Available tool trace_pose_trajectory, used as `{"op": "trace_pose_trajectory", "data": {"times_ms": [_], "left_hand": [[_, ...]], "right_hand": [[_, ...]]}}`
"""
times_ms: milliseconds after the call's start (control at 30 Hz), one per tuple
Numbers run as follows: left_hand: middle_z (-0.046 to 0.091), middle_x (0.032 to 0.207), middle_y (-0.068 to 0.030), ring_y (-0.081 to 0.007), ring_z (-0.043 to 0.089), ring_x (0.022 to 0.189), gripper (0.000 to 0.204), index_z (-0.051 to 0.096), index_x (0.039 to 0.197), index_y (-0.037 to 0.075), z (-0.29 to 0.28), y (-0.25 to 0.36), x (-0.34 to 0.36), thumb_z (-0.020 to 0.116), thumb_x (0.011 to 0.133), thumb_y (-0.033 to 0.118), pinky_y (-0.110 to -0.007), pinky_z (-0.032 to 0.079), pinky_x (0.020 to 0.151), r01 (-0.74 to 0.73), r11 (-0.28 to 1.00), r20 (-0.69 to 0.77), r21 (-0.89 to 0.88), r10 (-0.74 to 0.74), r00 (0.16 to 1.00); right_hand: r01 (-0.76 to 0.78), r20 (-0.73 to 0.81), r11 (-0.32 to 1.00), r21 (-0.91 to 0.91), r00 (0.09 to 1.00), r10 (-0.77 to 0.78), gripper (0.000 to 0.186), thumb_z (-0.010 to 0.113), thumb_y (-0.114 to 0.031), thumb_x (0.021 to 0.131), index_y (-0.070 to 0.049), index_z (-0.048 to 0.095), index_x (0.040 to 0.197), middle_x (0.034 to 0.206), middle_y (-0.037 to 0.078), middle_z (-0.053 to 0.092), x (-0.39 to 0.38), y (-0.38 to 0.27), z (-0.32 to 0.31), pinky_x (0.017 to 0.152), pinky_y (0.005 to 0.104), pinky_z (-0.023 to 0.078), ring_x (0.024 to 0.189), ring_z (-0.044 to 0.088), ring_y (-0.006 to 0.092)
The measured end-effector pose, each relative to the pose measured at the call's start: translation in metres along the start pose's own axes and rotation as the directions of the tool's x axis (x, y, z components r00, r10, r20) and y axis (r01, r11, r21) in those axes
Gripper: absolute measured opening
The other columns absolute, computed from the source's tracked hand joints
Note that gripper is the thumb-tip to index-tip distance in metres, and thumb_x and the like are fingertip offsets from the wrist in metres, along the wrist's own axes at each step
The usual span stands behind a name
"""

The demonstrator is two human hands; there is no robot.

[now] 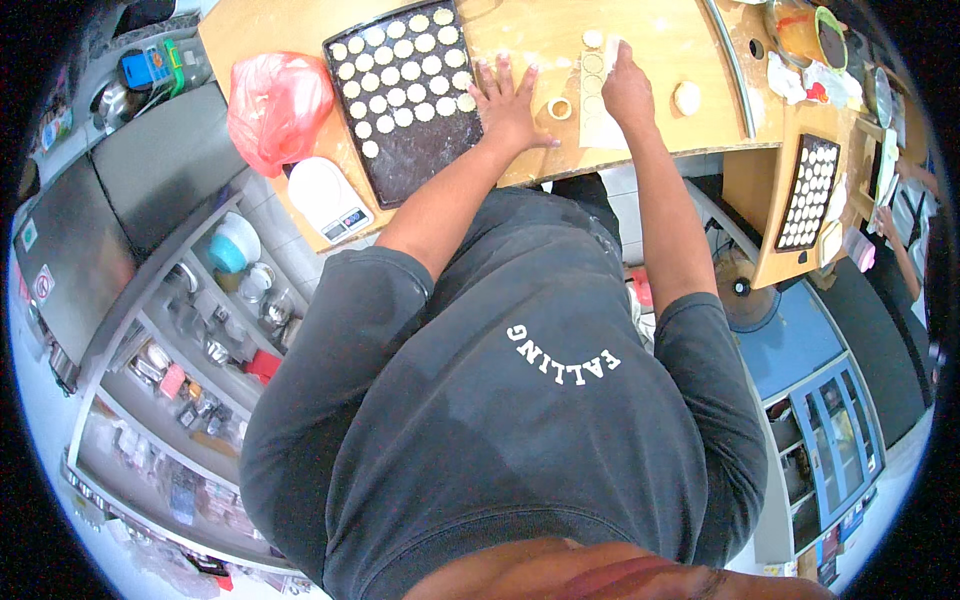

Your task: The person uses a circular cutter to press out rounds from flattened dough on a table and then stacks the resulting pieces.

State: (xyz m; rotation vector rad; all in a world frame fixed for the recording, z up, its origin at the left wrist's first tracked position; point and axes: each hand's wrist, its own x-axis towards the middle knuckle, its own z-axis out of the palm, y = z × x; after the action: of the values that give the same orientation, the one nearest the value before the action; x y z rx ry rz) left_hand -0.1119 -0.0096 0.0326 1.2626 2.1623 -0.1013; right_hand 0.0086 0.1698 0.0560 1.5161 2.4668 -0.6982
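Observation:
A long pale strip of rolled dough (590, 128) with round cut outlines lies on the wooden table. My right hand (630, 92) is over the strip's right edge, fingers closed at its far end. My left hand (510, 108) lies flat with fingers spread, holding nothing, beside the dark baking tray (425, 150). Rows of small scalloped dough rounds (403, 49) cover most of that tray; its near right part is bare. Between my hands sits a small ring (559, 108), apart from both. One dough round (593, 39) rests beyond the strip, and a dough lump (687, 98) lies to the right.
A pink plastic bag (278, 110) and a white kitchen scale (325, 198) stand left of the tray. A metal rod (733, 70) lies at the right. Another filled tray (808, 192) is on a side table, with another person's arm (905, 262) beyond.

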Motion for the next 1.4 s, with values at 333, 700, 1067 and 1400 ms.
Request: {"op": "trace_pose_trajectory", "data": {"times_ms": [333, 700, 1067, 1400], "left_hand": [[-0.008, 0.169, -0.0285, -0.0577, -0.012, 0.152, 0.145, 0.012, 0.167, 0.020, 0.000, 0.003, 0.000, 0.082, 0.055, 0.080, -0.078, 0.006, 0.114, 0.012, 1.000, -0.004, 0.006, -0.012, 1.000], [-0.007, 0.168, -0.0310, -0.0592, -0.011, 0.151, 0.144, 0.014, 0.166, 0.018, -0.002, 0.005, -0.004, 0.083, 0.055, 0.078, -0.078, 0.005, 0.115, -0.009, 1.000, -0.041, 0.016, 0.009, 0.999], [-0.004, 0.168, -0.0317, -0.0591, -0.010, 0.151, 0.140, 0.015, 0.166, 0.017, -0.001, 0.005, -0.006, 0.084, 0.058, 0.075, -0.077, 0.004, 0.115, -0.021, 1.000, -0.073, 0.008, 0.021, 0.997], [-0.007, 0.169, -0.0301, -0.0581, -0.011, 0.152, 0.145, 0.009, 0.167, 0.019, 0.000, 0.008, -0.004, 0.081, 0.057, 0.080, -0.076, 0.006, 0.116, 0.010, 0.998, -0.033, 0.069, -0.008, 0.999]], "right_hand": [[0.010, 0.022, 0.999, 0.039, 1.000, -0.011, 0.054, 0.049, -0.002, 0.091, -0.001, 0.042, 0.144, 0.107, 0.033, 0.069, -0.022, 0.009, 0.005, 0.083, 0.0582, 0.054, 0.095, 0.069, 0.0504], [-0.006, -0.011, 0.995, 0.099, 1.000, 0.007, 0.053, 0.048, -0.005, 0.093, -0.001, 0.041, 0.146, 0.105, 0.033, 0.069, -0.040, 0.018, 0.011, 0.085, 0.0578, 0.054, 0.096, 0.069, 0.0497], [0.000, -0.012, 0.996, 0.092, 1.000, 0.001, 0.055, 0.048, -0.007, 0.094, -0.003, 0.043, 0.149, 0.112, 0.031, 0.069, -0.062, 0.028, 0.019, 0.088, 0.0566, 0.054, 0.098, 0.068, 0.0488], [-0.004, 0.011, 0.997, 0.071, 1.000, 0.003, 0.054, 0.047, -0.007, 0.095, -0.004, 0.043, 0.149, 0.120, 0.028, 0.068, -0.083, 0.033, 0.020, 0.088, 0.0562, 0.054, 0.100, 0.068, 0.0480]]}}
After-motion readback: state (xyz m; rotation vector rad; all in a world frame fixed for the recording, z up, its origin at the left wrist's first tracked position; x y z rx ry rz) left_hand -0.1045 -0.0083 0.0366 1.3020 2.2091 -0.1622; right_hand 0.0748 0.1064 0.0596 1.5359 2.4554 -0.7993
